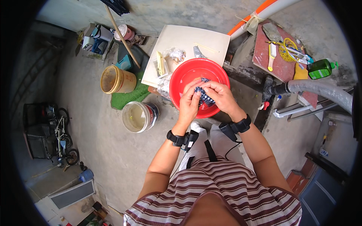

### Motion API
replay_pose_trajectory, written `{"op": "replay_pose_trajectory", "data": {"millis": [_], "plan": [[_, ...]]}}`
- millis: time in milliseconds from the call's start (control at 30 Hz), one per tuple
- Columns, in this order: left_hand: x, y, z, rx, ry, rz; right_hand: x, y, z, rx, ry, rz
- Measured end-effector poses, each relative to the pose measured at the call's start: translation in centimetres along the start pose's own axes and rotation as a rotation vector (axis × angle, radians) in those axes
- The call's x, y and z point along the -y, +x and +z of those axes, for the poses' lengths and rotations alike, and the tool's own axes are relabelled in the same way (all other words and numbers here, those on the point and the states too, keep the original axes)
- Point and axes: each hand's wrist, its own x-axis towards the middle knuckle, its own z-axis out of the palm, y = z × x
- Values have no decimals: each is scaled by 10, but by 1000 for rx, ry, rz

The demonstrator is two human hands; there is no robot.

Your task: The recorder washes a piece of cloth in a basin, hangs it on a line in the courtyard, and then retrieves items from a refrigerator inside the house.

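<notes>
A red plastic basin (pixel 180 79) stands in front of me, with water in its bottom. Over it, a dark blue and white checked cloth (pixel 206 98) is bunched between my hands. My left hand (pixel 190 98) pinches the cloth's left side, thumb and fingers pressed together. From the right, my right hand (pixel 219 97) grips the same cloth, its fingertips close to those of the left. Part of the cloth hangs down toward the water. Both wrists wear black straps with small boxes attached.
Left of the basin stand a grey bucket (pixel 140 116) of cloudy liquid and a yellow bucket (pixel 118 80) on green matting (pixel 128 98). A pale board (pixel 188 37) lies behind the basin. At right, a reddish slab (pixel 264 49) carries a brush (pixel 272 56) and a green bottle (pixel 319 69).
</notes>
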Motion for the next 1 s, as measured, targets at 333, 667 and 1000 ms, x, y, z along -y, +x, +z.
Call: {"op": "replay_pose_trajectory", "data": {"millis": [333, 667, 1000], "plan": [[1, 3, -9, 14, 34, -111, -15, -11, -22, 34, 10, 204], [14, -9, -13, 62, -264, -307, -25, -9, -41, 65, -87, 143], [6, -13, 3, 202, -120, -126, -35, -5, -9, -177, 90, 154]]}}
